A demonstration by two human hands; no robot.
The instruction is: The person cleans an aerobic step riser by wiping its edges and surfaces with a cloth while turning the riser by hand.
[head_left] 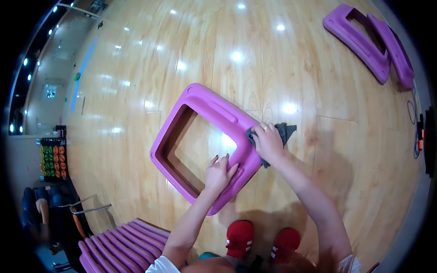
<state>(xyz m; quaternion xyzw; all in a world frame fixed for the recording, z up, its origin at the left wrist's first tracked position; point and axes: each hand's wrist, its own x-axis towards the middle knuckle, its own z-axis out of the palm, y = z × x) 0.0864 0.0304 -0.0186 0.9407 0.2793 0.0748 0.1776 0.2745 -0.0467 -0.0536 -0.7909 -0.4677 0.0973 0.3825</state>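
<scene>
Gym or studio, seemingly: glossy wood floor (282, 73), rack of round colored weights (53, 159), blurry at edge

No lettering, label, brand, number or sign comes up readable anywhere here, folks, with any possible markings too small to tell.

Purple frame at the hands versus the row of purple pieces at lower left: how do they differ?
The purple frame lies apart on the floor; the row of purple pieces is packed closely together.
The purple frame has the left hand and a dark cloth on it; no hand touches the row.
Both share a similar purple.
</scene>
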